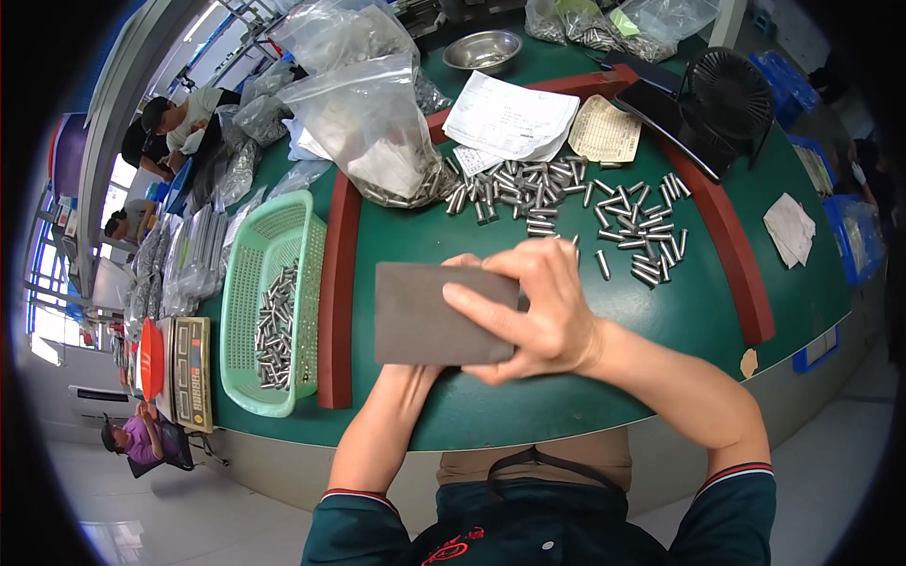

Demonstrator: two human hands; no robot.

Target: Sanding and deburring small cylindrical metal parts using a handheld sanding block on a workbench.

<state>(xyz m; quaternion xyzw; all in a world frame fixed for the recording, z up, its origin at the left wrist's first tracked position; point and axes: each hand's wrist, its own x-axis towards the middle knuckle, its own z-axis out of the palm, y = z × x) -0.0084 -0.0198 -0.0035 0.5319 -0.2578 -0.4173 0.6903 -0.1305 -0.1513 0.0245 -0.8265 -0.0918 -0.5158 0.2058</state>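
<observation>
While both hands (528, 311) grip, grey pad (425, 313) lies flat.

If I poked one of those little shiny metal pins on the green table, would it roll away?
Probably yes: the metal pins look like smooth round cylinders lying on their sides, so a poke across one would likely roll it. The red rail might stop it. Being metal, each probably feels heavy for its size, stiff and a bit slippery.

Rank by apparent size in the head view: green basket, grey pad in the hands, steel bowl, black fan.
1. green basket
2. grey pad, though it is held up nearer the camera, so it looks bigger than it would on the table
3. black fan
4. steel bowl
</observation>
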